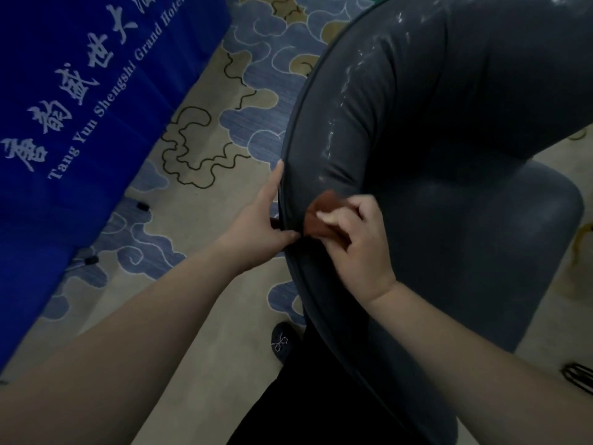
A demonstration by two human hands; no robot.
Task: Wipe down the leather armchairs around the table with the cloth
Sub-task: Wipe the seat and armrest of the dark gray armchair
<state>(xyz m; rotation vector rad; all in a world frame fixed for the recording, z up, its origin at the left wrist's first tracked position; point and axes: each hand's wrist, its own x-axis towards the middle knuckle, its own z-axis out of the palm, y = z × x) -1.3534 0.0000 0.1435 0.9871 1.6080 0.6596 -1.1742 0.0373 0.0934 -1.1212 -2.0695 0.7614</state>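
Note:
A dark grey leather armchair (pixel 433 130) fills the right half of the view, its curved back rim running from the top down to the bottom centre. White streaks mark its upper back. My right hand (pixel 356 245) grips a small brown cloth (pixel 321 216) and holds it against the inner side of the rim. My left hand (pixel 260 220) holds the rim's outer edge beside it, fingers along the outside and thumb pressed on the piping, right next to the cloth. Most of the cloth is hidden under my right fingers.
A blue tablecloth (pixel 80 107) with white lettering hangs at the left. A patterned carpet (pixel 224 130) with blue and tan cloud shapes lies between it and the chair. My dark shoe (pixel 282 343) stands at the chair's base. A dark object (pixel 579 377) sits at the right edge.

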